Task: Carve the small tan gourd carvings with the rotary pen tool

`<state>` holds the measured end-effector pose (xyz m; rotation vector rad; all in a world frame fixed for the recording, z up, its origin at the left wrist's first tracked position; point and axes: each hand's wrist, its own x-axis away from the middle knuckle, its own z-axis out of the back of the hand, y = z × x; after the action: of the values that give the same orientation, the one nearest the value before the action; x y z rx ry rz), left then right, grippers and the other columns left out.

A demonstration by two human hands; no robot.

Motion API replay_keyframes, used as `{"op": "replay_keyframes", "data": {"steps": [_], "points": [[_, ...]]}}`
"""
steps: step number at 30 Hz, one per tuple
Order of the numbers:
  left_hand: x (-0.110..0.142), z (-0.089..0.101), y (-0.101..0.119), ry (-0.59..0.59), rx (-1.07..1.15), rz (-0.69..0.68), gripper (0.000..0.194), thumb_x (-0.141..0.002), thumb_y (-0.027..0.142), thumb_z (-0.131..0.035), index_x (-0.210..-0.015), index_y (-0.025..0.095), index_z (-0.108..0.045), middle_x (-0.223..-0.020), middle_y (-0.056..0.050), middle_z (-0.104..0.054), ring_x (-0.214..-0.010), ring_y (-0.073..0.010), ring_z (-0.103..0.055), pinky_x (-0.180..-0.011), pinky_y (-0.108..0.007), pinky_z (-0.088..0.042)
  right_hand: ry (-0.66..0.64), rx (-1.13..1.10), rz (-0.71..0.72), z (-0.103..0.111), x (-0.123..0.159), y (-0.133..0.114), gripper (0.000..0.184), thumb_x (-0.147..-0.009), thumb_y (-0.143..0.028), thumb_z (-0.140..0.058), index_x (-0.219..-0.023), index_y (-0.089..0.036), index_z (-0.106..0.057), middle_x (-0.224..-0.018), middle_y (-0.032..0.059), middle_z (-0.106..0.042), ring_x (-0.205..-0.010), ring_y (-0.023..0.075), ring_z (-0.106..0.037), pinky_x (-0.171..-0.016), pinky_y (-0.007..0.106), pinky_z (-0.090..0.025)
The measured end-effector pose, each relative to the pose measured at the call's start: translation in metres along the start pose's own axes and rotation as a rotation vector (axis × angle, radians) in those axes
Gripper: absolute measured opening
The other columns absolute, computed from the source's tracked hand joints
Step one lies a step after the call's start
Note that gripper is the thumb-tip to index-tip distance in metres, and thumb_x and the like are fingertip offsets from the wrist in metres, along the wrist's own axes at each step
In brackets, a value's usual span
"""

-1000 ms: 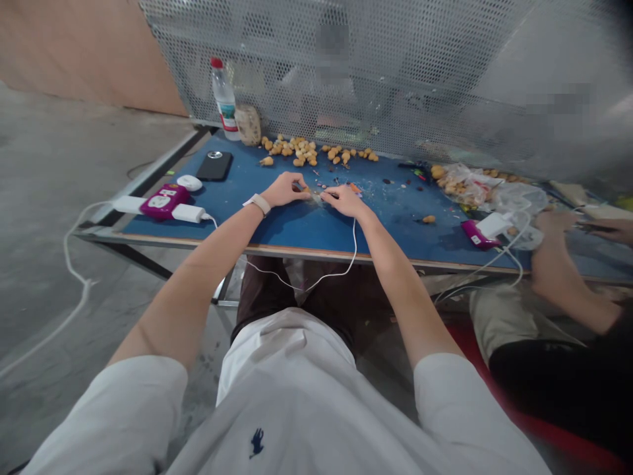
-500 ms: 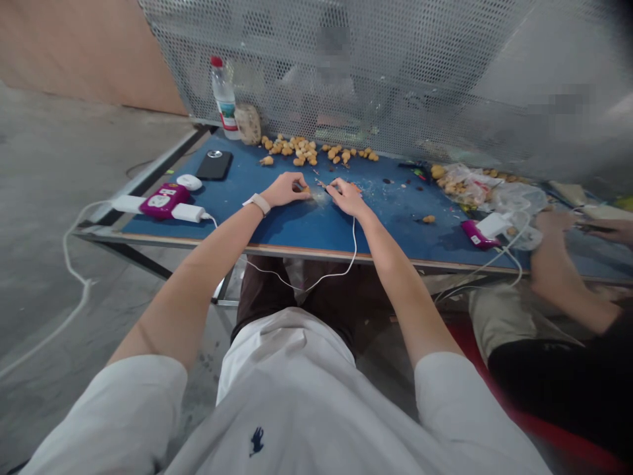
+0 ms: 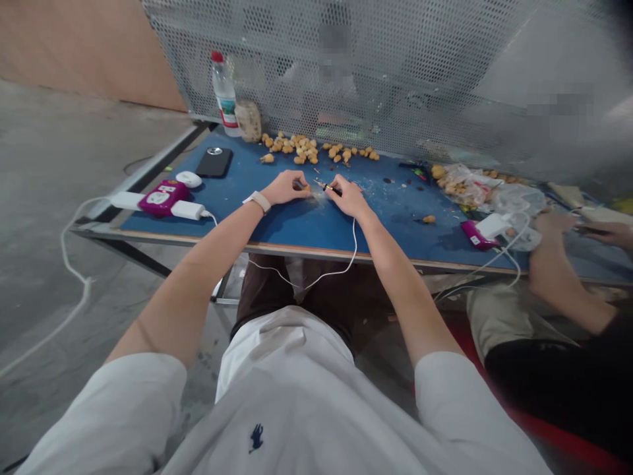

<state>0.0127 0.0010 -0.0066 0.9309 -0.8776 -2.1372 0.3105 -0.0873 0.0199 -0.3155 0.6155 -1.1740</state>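
My left hand (image 3: 285,188) is pinched, thumb and fingertips together, around a small tan-orange piece (image 3: 307,189), mostly covered by the fingers. Just to its right, my right hand (image 3: 349,196) grips a slim dark pen-like tool (image 3: 333,190) with its thin tip towards the left hand. A gap shows between tip and piece. A white cord (image 3: 355,241) hangs from beneath my right hand over the table edge. Pale dust and crumbs lie on the blue tabletop (image 3: 287,227) around both hands. Behind them are several small tan, knobbly round pieces (image 3: 299,146), perhaps little gourds.
At the left are a black phone (image 3: 214,163), a white oval case (image 3: 188,180) and a purple power adapter (image 3: 163,198). A water bottle (image 3: 225,99) stands by the perforated metal screen (image 3: 395,86). Plastic bags (image 3: 517,198) and a co-worker's arm (image 3: 556,264) are at the right.
The dark tool has turned slightly in my right hand, so more of its body shows. My left hand stays nearly still with the small piece. The view has shifted a little.
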Motion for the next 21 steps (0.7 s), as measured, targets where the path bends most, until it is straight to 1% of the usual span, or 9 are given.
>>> {"op": "replay_keyframes", "data": {"steps": [3, 6, 9, 12, 15, 17, 19, 20, 21], "points": [[0.0, 0.001, 0.0, -0.005, 0.014, -0.006, 0.056, -0.085, 0.059, -0.114, -0.092, 0.024, -0.071, -0.104, -0.012, -0.089, -0.091, -0.026, -0.08, -0.096, -0.048, -0.073, 0.004, 0.152, -0.008, 0.004, 0.001, -0.002, 0.018, -0.115, -0.041, -0.084, -0.12, -0.024, -0.079, -0.134, 0.0204, -0.089, -0.128, 0.0408, -0.079, -0.12, 0.053, -0.06], [0.001, 0.0, 0.0, -0.001, 0.029, -0.01, 0.058, -0.084, 0.062, -0.114, -0.091, 0.025, -0.07, -0.104, -0.012, -0.089, -0.091, -0.0249, -0.079, -0.096, -0.046, -0.072, -0.018, 0.228, -0.054, 0.007, 0.004, -0.003, 0.018, -0.111, -0.039, -0.087, -0.118, -0.024, -0.079, -0.126, 0.0183, -0.088, -0.119, 0.0389, -0.078, -0.111, 0.05, -0.059], [0.001, 0.0, 0.002, 0.0, 0.018, 0.0, 0.054, -0.085, 0.058, -0.113, -0.092, 0.024, -0.071, -0.105, -0.013, -0.089, -0.093, -0.0253, -0.08, -0.098, -0.046, -0.071, -0.045, 0.237, -0.089, 0.01, 0.007, -0.003, 0.018, -0.111, -0.037, -0.089, -0.119, -0.023, -0.08, -0.122, 0.0169, -0.088, -0.116, 0.038, -0.079, -0.108, 0.048, -0.059], [0.001, 0.001, 0.003, 0.013, -0.011, -0.003, 0.05, -0.086, 0.054, -0.112, -0.093, 0.024, -0.074, -0.103, -0.011, -0.089, -0.095, -0.0256, -0.079, -0.1, -0.045, -0.072, -0.055, 0.243, -0.111, 0.013, 0.009, -0.004, 0.022, -0.11, -0.034, -0.091, -0.125, -0.022, -0.081, -0.125, 0.0176, -0.088, -0.122, 0.0398, -0.081, -0.112, 0.051, -0.061], [0.001, 0.0, 0.002, 0.02, -0.016, -0.016, 0.048, -0.085, 0.053, -0.112, -0.093, 0.024, -0.074, -0.1, -0.01, -0.089, -0.092, -0.0248, -0.078, -0.098, -0.045, -0.071, -0.045, 0.249, -0.128, 0.019, 0.015, -0.01, 0.033, -0.108, -0.033, -0.092, -0.136, -0.02, -0.082, -0.133, 0.0202, -0.086, -0.133, 0.0441, -0.081, -0.118, 0.056, -0.063], [0.001, -0.001, 0.001, 0.014, -0.005, -0.019, 0.047, -0.086, 0.052, -0.11, -0.092, 0.024, -0.073, -0.101, -0.01, -0.09, -0.091, -0.0242, -0.079, -0.098, -0.044, -0.071, 0.02, 0.233, -0.105, 0.024, 0.031, -0.023, 0.035, -0.108, -0.033, -0.091, -0.139, -0.02, -0.081, -0.141, 0.0233, -0.084, -0.14, 0.0471, -0.078, -0.121, 0.061, -0.064], [0.001, -0.002, 0.0, 0.014, -0.002, -0.02, 0.044, -0.087, 0.05, -0.108, -0.092, 0.024, -0.073, -0.103, -0.01, -0.09, -0.091, -0.0237, -0.079, -0.099, -0.044, -0.071, 0.134, 0.155, -0.023, 0.024, 0.063, -0.046, 0.028, -0.112, -0.037, -0.085, -0.136, -0.022, -0.083, -0.143, 0.0228, -0.083, -0.14, 0.0462, -0.077, -0.123, 0.062, -0.063], [0.001, -0.002, -0.001, 0.018, -0.007, -0.02, 0.044, -0.087, 0.05, -0.108, -0.092, 0.024, -0.074, -0.103, -0.01, -0.09, -0.092, -0.0236, -0.079, -0.1, -0.044, -0.071, 0.157, 0.071, 0.007, 0.02, 0.085, -0.06, 0.024, -0.115, -0.04, -0.082, -0.133, -0.024, -0.084, -0.135, 0.0197, -0.085, -0.128, 0.0427, -0.08, -0.117, 0.059, -0.064], [0.001, -0.002, -0.002, 0.023, -0.013, -0.019, 0.044, -0.087, 0.05, -0.109, -0.093, 0.023, -0.074, -0.103, -0.01, -0.089, -0.092, -0.0237, -0.079, -0.101, -0.044, -0.071, 0.096, -0.038, 0.034, 0.012, 0.111, -0.075, 0.023, -0.119, -0.046, -0.078, -0.13, -0.027, -0.084, -0.121, 0.0149, -0.086, -0.111, 0.0377, -0.081, -0.107, 0.055, -0.065]]}}
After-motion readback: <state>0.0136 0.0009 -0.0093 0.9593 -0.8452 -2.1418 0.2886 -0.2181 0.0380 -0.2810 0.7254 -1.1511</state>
